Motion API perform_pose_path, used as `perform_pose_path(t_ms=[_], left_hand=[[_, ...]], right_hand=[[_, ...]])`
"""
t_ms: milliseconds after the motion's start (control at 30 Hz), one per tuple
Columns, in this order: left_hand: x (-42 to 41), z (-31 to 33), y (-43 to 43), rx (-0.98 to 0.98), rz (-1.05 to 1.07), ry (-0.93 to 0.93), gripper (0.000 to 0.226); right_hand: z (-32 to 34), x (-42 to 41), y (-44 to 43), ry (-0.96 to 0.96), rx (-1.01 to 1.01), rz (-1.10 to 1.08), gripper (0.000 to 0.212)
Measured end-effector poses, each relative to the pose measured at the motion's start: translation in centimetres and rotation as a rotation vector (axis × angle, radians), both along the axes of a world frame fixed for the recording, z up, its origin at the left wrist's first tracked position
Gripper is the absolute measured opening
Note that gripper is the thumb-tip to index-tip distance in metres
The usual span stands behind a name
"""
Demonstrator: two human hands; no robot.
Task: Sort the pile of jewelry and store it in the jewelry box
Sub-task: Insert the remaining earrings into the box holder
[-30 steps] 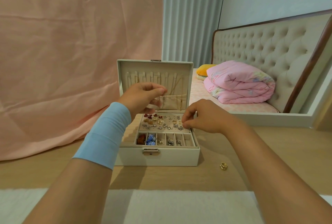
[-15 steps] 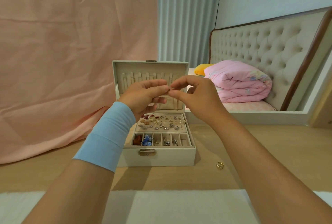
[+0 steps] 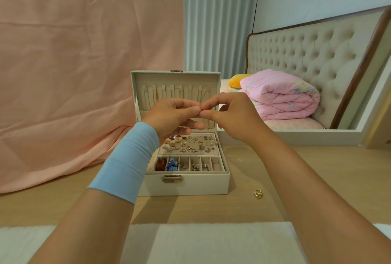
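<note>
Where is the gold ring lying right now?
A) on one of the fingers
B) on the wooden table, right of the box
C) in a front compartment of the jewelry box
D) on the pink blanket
B: the gold ring lies on the wooden table, apart from the jewelry box, off its right front corner.
</note>
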State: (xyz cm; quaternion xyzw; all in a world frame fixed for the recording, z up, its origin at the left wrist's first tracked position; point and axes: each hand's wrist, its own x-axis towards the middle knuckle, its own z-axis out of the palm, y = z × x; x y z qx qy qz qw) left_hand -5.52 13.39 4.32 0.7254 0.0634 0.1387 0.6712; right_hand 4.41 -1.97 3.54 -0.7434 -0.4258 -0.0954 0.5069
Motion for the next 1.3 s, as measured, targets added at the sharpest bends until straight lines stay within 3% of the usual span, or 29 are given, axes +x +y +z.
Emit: perform_pose_path(t_ms=[367, 533, 667, 1100, 1300], left_hand=[[0.9, -1.0, -0.2, 0.184, 0.045, 0.04, 0.017], [1.4, -2.3, -0.2, 0.827, 0.091, 0.145, 0.015], [1.4, -2.6, -0.7, 0.987, 0.017, 0.269, 0.023], [1.7, -2.9, -0.6, 1.055, -0.057, 0.29, 0.027], [1.9, -3.1, -0.5, 1.063, -0.059, 0.274, 0.026]], right_hand=[[-0.9, 0.7, 0.0, 0.078, 0.045, 0.014, 0.008], [-1.3, 1.7, -1.8, -0.011, -0.426, 0.032, 0.004], [-1.9, 2.0, -1.8, -0.027, -0.594, 0.018, 0.01], [-2.0, 2.2, -1.1, -0.071, -0.739, 0.02, 0.012], [-2.0, 2.1, -1.4, -0.037, -0.717, 0.032, 0.008]])
